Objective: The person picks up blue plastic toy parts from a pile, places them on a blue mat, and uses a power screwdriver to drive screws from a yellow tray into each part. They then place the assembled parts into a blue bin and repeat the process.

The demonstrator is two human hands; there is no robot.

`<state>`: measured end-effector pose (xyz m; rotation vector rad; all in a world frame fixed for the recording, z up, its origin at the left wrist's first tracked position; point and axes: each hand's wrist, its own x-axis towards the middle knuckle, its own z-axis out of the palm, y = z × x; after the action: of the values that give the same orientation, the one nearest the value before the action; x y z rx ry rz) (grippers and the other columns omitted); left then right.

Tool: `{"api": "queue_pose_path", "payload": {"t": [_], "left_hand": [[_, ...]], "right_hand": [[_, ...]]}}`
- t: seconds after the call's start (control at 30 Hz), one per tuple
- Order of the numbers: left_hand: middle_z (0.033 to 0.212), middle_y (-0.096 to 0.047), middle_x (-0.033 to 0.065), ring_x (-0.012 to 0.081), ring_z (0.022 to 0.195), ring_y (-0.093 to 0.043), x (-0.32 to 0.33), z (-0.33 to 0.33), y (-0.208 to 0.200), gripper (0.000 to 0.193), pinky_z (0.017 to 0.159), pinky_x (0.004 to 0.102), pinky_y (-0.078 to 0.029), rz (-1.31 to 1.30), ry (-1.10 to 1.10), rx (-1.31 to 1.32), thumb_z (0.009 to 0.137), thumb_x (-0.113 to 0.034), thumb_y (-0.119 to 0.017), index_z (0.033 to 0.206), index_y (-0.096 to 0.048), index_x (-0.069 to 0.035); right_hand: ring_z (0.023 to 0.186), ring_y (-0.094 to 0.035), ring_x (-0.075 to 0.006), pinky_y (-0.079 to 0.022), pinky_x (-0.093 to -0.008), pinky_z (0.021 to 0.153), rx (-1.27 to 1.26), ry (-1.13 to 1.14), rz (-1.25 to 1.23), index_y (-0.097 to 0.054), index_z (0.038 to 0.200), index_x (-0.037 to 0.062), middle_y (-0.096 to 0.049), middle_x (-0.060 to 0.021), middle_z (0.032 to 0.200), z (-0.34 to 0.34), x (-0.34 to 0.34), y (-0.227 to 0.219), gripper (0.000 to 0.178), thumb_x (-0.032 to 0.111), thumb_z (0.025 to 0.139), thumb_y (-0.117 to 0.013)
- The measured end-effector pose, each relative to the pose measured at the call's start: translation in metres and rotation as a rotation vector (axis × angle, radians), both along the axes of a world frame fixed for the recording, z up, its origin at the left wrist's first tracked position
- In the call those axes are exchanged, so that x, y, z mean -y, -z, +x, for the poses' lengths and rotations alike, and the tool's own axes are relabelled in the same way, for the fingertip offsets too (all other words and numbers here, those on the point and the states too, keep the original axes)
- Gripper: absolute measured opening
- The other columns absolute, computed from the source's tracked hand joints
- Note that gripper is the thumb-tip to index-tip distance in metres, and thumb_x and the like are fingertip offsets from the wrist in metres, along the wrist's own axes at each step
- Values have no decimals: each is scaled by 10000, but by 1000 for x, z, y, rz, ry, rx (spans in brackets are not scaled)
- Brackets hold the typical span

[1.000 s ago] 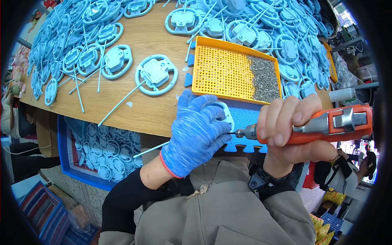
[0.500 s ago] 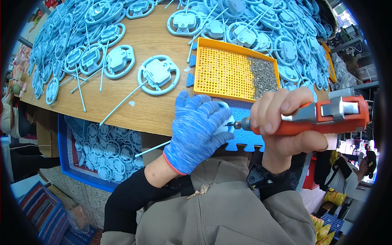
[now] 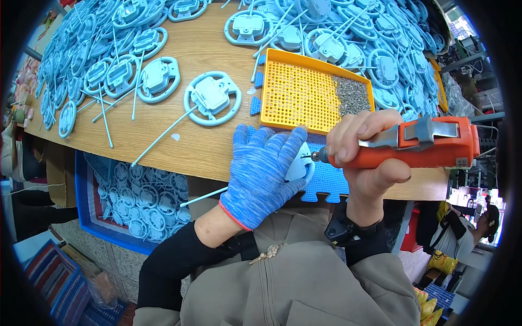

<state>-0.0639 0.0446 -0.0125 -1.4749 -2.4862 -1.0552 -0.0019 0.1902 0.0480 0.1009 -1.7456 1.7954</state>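
In a blue knitted glove, my left hand [image 3: 266, 174] is wrapped over a light-blue plastic toy steering wheel [image 3: 298, 167], hiding much of it. A thin blue rod [image 3: 204, 196] sticks out to the left from under the glove. My bare right hand [image 3: 365, 152] grips an orange electric screwdriver [image 3: 429, 144] lying almost level. Its bit [image 3: 311, 156] points left and meets the wheel's face. Below the wheel is a blue foam mat [image 3: 326, 182] with a toothed edge. Just beyond, a yellow perforated tray [image 3: 304, 92] holds a heap of small metal screws [image 3: 352, 95].
Another wheel with its rod [image 3: 212, 96] lies alone on the wooden table [image 3: 187, 49]. Big piles of similar wheels [image 3: 76, 49] cover the far left and far right. Below the table edge at left stands a blue crate [image 3: 87, 201] full of wheel parts. A person [image 3: 462, 233] is at far right.
The wheel in my left hand has turned, showing more of its face. My right hand and the screwdriver have shifted slightly left and up, the bit now at a higher point on the wheel.
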Motion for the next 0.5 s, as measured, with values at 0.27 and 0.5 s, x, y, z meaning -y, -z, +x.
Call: {"api": "queue_pose_path", "payload": {"t": [0.27, 0.5], "left_hand": [[1027, -628, 105, 306, 954, -555, -2, -2, 1, 702, 951, 471, -339, 13, 8, 3, 627, -354, -802, 1224, -553, -79], [1087, -586, 84, 302, 1047, -525, -1, -2, 3, 636, 976, 555, -294, -59, 51, 87, 729, -346, -719, 1283, -518, -107]], "right_hand": [[507, -479, -135, -420, -267, 466, -26, -1, 36, -443, 918, 82, -490, -20, 625, -2, 3, 2, 678, 724, 731, -557], [549, -539, -172, -447, -287, 513, -28, -46, -129, -475, 928, 37, -546, -73, 630, -1, 4, 2, 580, 516, 745, -745]]}}
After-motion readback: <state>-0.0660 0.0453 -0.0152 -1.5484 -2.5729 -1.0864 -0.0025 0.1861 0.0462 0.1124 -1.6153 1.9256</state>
